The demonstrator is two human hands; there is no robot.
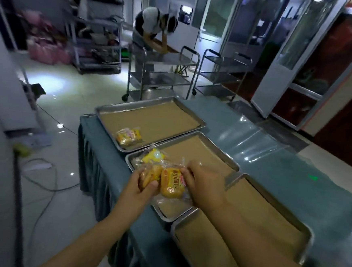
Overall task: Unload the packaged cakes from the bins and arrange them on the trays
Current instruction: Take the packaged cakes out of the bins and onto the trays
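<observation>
Over middle tray (203, 154) left end: left hand (139, 190) grips first cake (153, 172), right hand (204, 186) pinches second cake (172, 183) alongside

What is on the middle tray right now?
Brown liner and one yellow packet at its far-left corner. The left hand and right hand, each gripping a cake, hide the area beneath.

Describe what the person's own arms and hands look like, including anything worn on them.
The left hand and right hand are bare: no gloves, rings, watch or wristband show. The left arm and right arm are uncovered down to the picture's bottom edge, so no sleeve is in view.
</observation>
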